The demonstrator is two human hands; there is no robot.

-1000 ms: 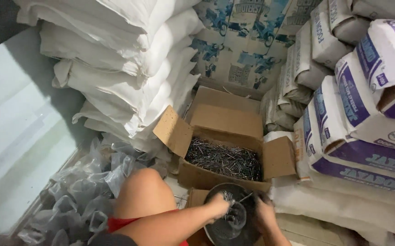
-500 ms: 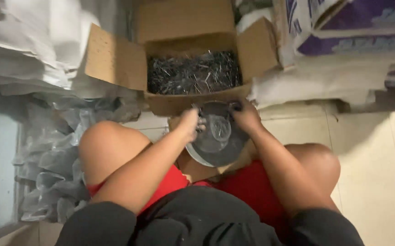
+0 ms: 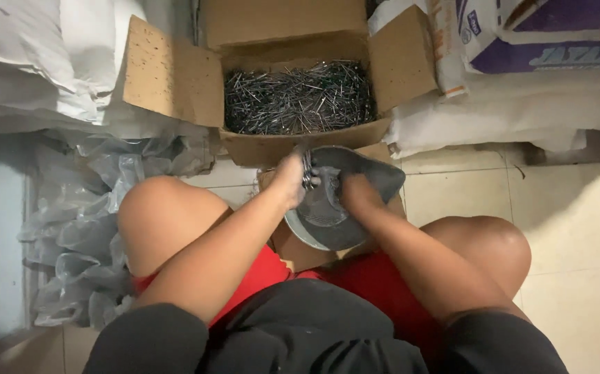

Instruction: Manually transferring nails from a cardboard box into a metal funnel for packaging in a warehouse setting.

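The pan (image 3: 341,201) is now tilted at the box's (image 3: 300,142) front edge. A few nails (image 3: 307,173) are grasped by the left hand (image 3: 292,179); the pan is gripped by the right hand (image 3: 357,194).

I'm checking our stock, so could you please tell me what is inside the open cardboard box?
The cardboard box holds a loose heap of dark metal nails. The heap hides the bottom and how deep it goes.

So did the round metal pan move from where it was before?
Yes. The round metal pan is tilted up now, its far rim close to the front wall of the cardboard box of nails, with both hands on it. Earlier it lay flatter and lower.
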